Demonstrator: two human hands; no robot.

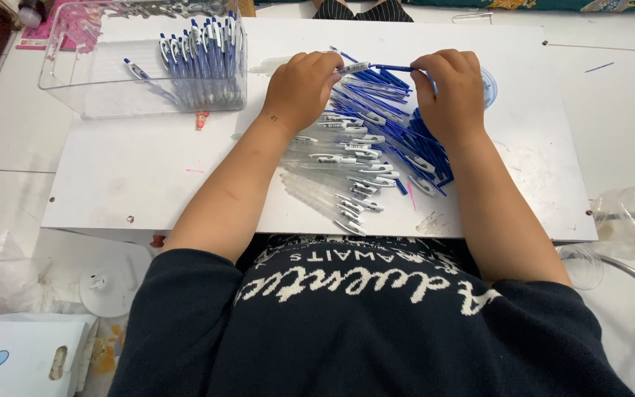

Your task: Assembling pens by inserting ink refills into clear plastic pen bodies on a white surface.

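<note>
- dark navy knitted sweater (pixel 347 331); sleeves pushed up above the elbows;
- white woven lettering across the chest;
- both forearms bare; left hand (pixel 300 88) and right hand (pixel 453 92) ungloved, no rings visible

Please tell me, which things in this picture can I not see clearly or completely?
All in the head view:
- Join of the pen held between the left hand and right hand: fingers cover both ends.
- Pen parts pile: lower layers buried; count unclear.
- Round clear lid: mostly behind the right hand.
- Clear plastic box: glare blurs the finished pens.
- Plastic bag: cut by the right edge.
</note>
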